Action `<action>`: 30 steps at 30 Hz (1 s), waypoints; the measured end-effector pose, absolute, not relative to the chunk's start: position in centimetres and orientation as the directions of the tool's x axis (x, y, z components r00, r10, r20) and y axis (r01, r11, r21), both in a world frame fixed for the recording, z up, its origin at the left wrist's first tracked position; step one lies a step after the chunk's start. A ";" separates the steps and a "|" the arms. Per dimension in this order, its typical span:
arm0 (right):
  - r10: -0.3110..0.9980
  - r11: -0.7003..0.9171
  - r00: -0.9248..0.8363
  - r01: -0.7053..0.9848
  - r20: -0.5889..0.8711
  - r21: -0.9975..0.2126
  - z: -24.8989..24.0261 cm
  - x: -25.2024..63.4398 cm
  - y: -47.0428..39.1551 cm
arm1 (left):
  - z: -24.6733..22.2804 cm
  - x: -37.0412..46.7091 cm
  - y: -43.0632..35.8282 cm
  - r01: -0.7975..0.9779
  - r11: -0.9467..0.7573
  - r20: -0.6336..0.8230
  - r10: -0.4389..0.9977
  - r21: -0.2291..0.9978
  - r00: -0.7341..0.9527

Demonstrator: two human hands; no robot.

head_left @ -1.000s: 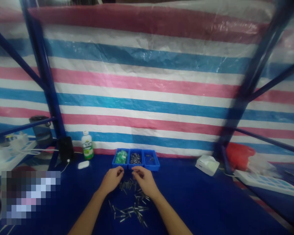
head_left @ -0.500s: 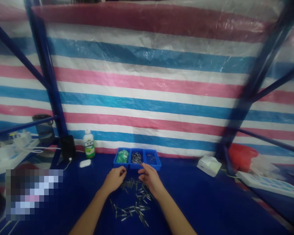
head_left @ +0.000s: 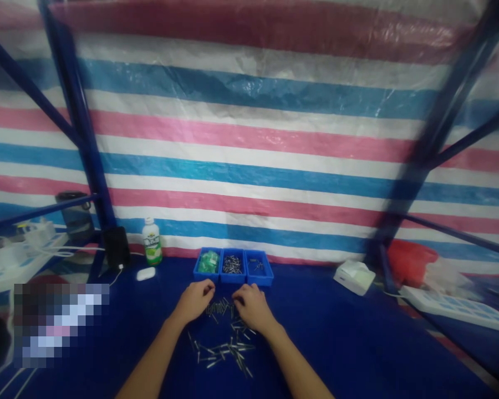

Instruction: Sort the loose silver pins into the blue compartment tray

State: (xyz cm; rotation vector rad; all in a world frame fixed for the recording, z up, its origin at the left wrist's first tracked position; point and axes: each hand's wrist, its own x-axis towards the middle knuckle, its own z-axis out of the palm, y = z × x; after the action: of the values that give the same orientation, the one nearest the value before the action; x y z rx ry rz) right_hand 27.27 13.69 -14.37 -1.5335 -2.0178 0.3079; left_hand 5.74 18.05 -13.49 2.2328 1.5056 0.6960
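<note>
My left hand (head_left: 196, 300) is closed, fingertips pressed together, just in front of the bin with green packets (head_left: 209, 262). What it holds, if anything, is too small to make out. Curled down beside the small metal pieces (head_left: 218, 306), my right hand (head_left: 251, 306) has its fingertips together, their contents hidden. More slim metal pieces (head_left: 233, 350) lie scattered on the blue table between my forearms. The middle blue bin (head_left: 233, 266) holds many small metal parts, and the right bin (head_left: 259, 267) holds a few.
A white bottle with a green label (head_left: 152, 241), a white case (head_left: 146, 273) and a black device (head_left: 116, 247) are at the back left. A tissue pack (head_left: 355, 277), a red bag (head_left: 411, 263) and a power strip (head_left: 457, 310) are on the right.
My right hand has moved down and its spread fingers have curled together near the metal pieces. My left hand has barely moved. The view has shifted slightly.
</note>
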 end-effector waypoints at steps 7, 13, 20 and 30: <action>0.944 0.320 -0.250 0.853 0.214 -0.413 -14.2 26.9 13.4 | -13.7 7.1 17.0 0.705 -0.595 0.292 0.803 0.385 0.519; 0.924 0.382 -0.322 0.820 0.207 -0.426 -14.6 26.6 13.0 | -13.5 7.6 16.1 0.673 -0.580 0.260 0.812 0.458 0.522; 0.921 0.380 -0.266 0.778 0.286 -0.501 -14.8 26.9 13.6 | -13.5 7.2 16.8 0.678 -0.543 0.235 0.835 0.495 0.497; 0.916 0.398 -0.168 0.251 0.365 -0.882 -12.0 26.8 13.3 | -13.7 6.9 17.1 0.689 -0.502 0.249 0.863 0.523 0.440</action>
State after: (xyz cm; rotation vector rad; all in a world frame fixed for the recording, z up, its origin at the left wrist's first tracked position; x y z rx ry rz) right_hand 26.81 13.28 -12.04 -1.0416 -1.6629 0.8375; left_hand 6.86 17.10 -13.68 2.3522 1.3243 0.7039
